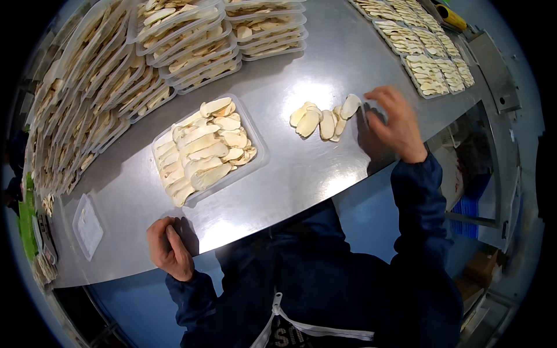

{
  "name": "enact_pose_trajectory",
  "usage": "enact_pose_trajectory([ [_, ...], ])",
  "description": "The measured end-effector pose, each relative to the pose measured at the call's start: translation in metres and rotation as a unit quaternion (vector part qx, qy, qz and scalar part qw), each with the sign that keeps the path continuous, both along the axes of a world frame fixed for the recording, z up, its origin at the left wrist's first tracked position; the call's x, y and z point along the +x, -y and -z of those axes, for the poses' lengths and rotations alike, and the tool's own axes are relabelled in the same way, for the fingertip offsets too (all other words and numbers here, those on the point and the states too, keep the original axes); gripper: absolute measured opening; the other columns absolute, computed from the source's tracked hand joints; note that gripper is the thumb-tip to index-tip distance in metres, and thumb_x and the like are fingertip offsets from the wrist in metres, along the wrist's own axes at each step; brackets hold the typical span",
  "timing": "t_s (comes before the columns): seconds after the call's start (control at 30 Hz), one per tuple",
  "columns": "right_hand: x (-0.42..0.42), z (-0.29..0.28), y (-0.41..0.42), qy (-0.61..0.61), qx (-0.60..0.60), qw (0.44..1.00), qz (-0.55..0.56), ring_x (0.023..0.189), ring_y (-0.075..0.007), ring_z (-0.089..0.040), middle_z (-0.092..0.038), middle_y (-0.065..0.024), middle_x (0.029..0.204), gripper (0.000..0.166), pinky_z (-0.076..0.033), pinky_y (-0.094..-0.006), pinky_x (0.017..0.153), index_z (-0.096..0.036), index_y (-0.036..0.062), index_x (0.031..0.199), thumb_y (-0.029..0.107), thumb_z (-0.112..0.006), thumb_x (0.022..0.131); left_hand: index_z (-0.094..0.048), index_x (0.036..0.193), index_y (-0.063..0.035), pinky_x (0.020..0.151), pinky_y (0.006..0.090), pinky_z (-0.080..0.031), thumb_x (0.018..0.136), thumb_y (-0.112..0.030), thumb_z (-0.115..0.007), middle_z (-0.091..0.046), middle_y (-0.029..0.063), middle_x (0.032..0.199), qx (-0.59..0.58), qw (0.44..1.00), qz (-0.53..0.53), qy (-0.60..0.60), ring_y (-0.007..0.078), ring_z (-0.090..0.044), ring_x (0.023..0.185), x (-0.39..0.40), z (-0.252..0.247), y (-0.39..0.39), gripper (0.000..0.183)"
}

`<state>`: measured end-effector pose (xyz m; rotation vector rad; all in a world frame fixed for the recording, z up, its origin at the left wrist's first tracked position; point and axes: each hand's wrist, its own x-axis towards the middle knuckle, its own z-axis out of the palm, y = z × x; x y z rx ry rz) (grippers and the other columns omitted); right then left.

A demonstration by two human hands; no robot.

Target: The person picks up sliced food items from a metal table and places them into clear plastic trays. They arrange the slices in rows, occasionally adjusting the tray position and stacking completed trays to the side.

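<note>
My right hand (394, 124) hovers by the loose pale slices (307, 122), which look like sliced mushroom. Its thumb and fingers are apart, and nothing shows between them. The nearest slice (350, 106) lies just left of its fingertips. My left hand (169, 249) rests loosely curled at the near edge of the metal table, holding nothing that I can see. Beyond it sits a clear plastic tray (260, 153) filled with overlapping rows of long slices (203, 145). The tray's right part shows smaller slices beneath the upper row.
Tall stacks of filled plastic trays (191, 56) crowd the far left of the metal table (296, 169). A small white tray (88, 228) lies at left, near a box cutter (47, 239). More filled trays (424, 74) stand at the far right, close to a metal bracket (496, 71).
</note>
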<state>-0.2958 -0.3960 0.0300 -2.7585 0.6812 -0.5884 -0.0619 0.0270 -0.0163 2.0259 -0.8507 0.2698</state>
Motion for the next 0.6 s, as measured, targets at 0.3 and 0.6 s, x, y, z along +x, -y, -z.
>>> enact_pose_trajectory([
  [0.3, 0.022, 0.011, -0.005, -0.034, -0.066, 0.994, -0.078, 0.112, -0.0336, -0.058, -0.061, -0.0141, 0.123, 0.031, -0.049, -0.0407, 0.095, -0.065, 0.0038, 0.111, -0.005, -0.059, 0.082, -0.065, 0.103, 0.0058, 0.076, 0.0290, -0.052, 0.097, 0.006, -0.053, -0.064, 0.0153, 0.095, 0.004, 1.000, 0.002, 0.016, 0.0224, -0.062, 0.082, 0.002, -0.002, 0.002, 0.013],
  [0.6, 0.001, 0.009, 0.009, 0.102, -0.137, 0.985, -0.033, 0.099, -0.0355, -0.062, -0.064, -0.0162, 0.111, 0.030, -0.050, -0.0417, 0.085, -0.066, 0.0002, 0.106, -0.005, -0.057, 0.077, -0.065, 0.102, 0.0057, 0.075, 0.0300, -0.052, 0.097, 0.006, -0.053, -0.065, 0.0154, 0.095, -0.001, 1.000, 0.000, 0.017, 0.0233, -0.062, 0.082, 0.002, 0.000, 0.001, 0.013],
])
